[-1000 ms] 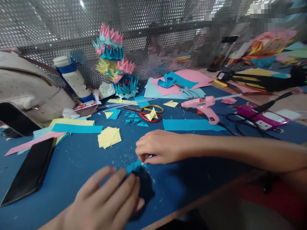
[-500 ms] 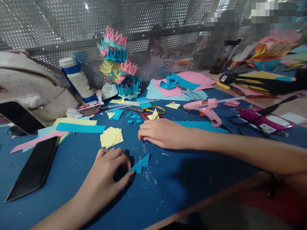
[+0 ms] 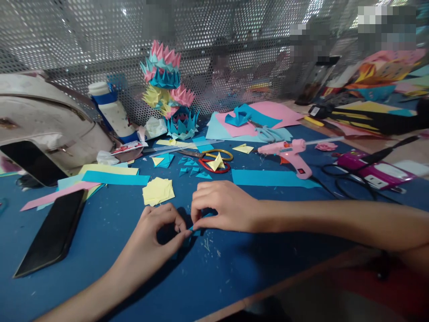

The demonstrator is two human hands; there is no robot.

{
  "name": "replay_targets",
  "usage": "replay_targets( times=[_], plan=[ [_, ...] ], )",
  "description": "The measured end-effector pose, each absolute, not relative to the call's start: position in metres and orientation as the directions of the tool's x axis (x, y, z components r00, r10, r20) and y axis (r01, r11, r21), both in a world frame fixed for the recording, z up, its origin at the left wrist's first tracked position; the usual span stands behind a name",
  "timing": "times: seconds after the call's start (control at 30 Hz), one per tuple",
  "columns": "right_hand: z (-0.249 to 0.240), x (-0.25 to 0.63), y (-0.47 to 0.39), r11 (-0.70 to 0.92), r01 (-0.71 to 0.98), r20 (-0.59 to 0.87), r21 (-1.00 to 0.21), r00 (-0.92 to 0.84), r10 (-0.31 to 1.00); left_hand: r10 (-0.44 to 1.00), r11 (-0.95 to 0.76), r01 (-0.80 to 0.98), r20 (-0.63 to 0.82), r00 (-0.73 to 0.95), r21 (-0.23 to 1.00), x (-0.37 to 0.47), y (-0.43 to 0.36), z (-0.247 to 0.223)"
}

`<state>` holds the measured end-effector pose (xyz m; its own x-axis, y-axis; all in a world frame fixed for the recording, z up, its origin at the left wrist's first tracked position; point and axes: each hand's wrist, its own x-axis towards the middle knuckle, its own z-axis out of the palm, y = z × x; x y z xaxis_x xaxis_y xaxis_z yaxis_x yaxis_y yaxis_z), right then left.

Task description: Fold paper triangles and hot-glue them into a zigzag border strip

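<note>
Low over the blue table, my left hand (image 3: 161, 230) pinches a folded blue paper piece (image 3: 197, 232) between thumb and finger. My right hand (image 3: 223, 205) has its fingers closed on the other end of that piece, and most of the paper is hidden under the fingers. A stack of yellow paper squares (image 3: 158, 191) lies just behind my left hand. Small blue folded triangles (image 3: 189, 166) sit farther back, near a pair of scissors (image 3: 214, 164) with a yellow folded piece (image 3: 219, 162) resting on its handles.
A pink glue gun (image 3: 291, 154) stands right of the scissors, behind a blue paper strip (image 3: 268, 177). Phones (image 3: 55, 232), paper strips (image 3: 115, 177) and a pale backpack (image 3: 50, 116) are at left. Paper crowns (image 3: 164, 67) stack before the mesh panel. A purple power strip (image 3: 372, 167) is at right.
My right hand has come down and toward me from beside the small triangles and now grips the blue paper piece. My left hand keeps its pinch on it. The view has shifted slightly.
</note>
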<state>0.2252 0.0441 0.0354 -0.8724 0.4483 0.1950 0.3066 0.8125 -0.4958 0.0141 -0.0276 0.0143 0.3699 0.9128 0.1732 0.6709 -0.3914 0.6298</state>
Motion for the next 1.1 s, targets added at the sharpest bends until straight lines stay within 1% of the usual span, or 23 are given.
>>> replay_targets(
  times=[0.13, 0.27, 0.43, 0.57, 0.67, 0.73, 0.83, 0.9, 0.97, 1.1],
  plan=[
    [0.035, 0.226, 0.045, 0.844, 0.284, 0.236, -0.456, -0.875, 0.422, 0.916, -0.375, 0.66, 0.15, 0.373, 0.651, 0.013, -0.025, 0.013],
    [0.036, 0.226, 0.047, 0.841, 0.303, 0.249, -0.448, -0.861, 0.443, 0.919, -0.361, 0.653, 0.137, 0.369, 0.666, 0.011, -0.023, 0.012],
    [0.04, 0.226, 0.049, 0.829, 0.295, 0.263, -0.475, -0.852, 0.454, 0.933, -0.301, 0.635, 0.082, 0.351, 0.712, 0.01, -0.022, 0.012],
    [0.043, 0.228, 0.052, 0.815, 0.264, 0.277, -0.516, -0.849, 0.45, 0.952, -0.224, 0.632, 0.028, 0.305, 0.742, 0.01, -0.02, 0.012],
    [0.05, 0.23, 0.053, 0.763, 0.243, 0.272, -0.598, -0.835, 0.479, 0.96, -0.202, 0.62, 0.029, 0.277, 0.758, 0.01, -0.019, 0.012],
    [0.057, 0.231, 0.051, 0.674, 0.212, 0.241, -0.708, -0.824, 0.512, 0.964, -0.202, 0.597, 0.049, 0.263, 0.777, 0.01, -0.018, 0.013],
    [0.064, 0.232, 0.05, 0.507, 0.124, 0.188, -0.853, -0.832, 0.522, 0.964, -0.198, 0.558, 0.056, 0.262, 0.806, 0.012, -0.016, 0.016],
    [0.066, 0.233, 0.05, 0.456, 0.099, 0.181, -0.885, -0.828, 0.531, 0.966, -0.192, 0.544, 0.058, 0.252, 0.817, 0.012, -0.014, 0.018],
    [0.066, 0.234, 0.051, 0.472, 0.113, 0.193, -0.874, -0.812, 0.551, 0.972, -0.188, 0.532, 0.079, 0.222, 0.825, 0.01, -0.012, 0.02],
    [0.067, 0.237, 0.052, 0.59, 0.151, 0.254, -0.794, -0.799, 0.546, 0.982, -0.183, 0.509, 0.131, 0.137, 0.841, 0.004, -0.009, 0.02]
  ],
)
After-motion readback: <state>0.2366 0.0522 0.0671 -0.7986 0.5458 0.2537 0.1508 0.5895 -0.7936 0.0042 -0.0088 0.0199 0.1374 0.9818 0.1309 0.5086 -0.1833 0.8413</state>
